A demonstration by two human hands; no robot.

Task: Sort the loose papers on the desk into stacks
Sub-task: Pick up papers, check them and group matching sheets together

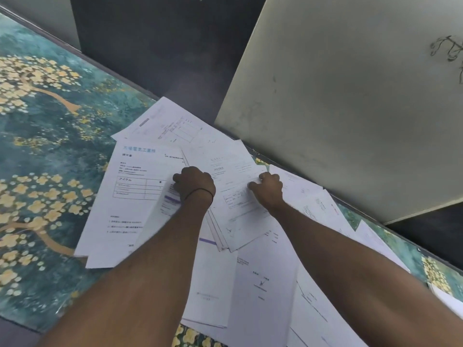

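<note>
**Head view: gathering a bundle from the spread.** Loose papers (263, 284) are lying overlapped and askew across the right half of the teal, flower-patterned surface (45, 136), running from the near edge up to its far edge. No squared stack is showing anywhere, so the sorting is judged to be at an early stage.

Both arms are reaching to the middle of the spread, where a thin bundle (238, 216) of several sheets is sitting on top of the others, an invoice (225, 171) uppermost and its lower edges fanned slightly.

The left hand (194, 185), a dark band at its wrist, is bearing on the bundle's left side with knuckles up. Its fingers (179, 180) are curling down and seem to be clamping that edge, though the tips are hidden.

The right hand (269, 190) is pinching the bundle's right side: the thumb is lying flat on the printed face while the other fingers are curling over the far edge.

Holding at two opposite sides is probably serving to keep the sheets from sliding apart while they are being aligned or lifted clear.

A Japanese-headed sheet (132, 196) is lying just to the left, partly under a purple-striped sheet (167, 204) beside the left hand; both are likely waiting for a stack of their own.

A pale board (338, 96) is leaning at the surface's far edge, so the open left half is the likelier place for finished stacks.
</note>
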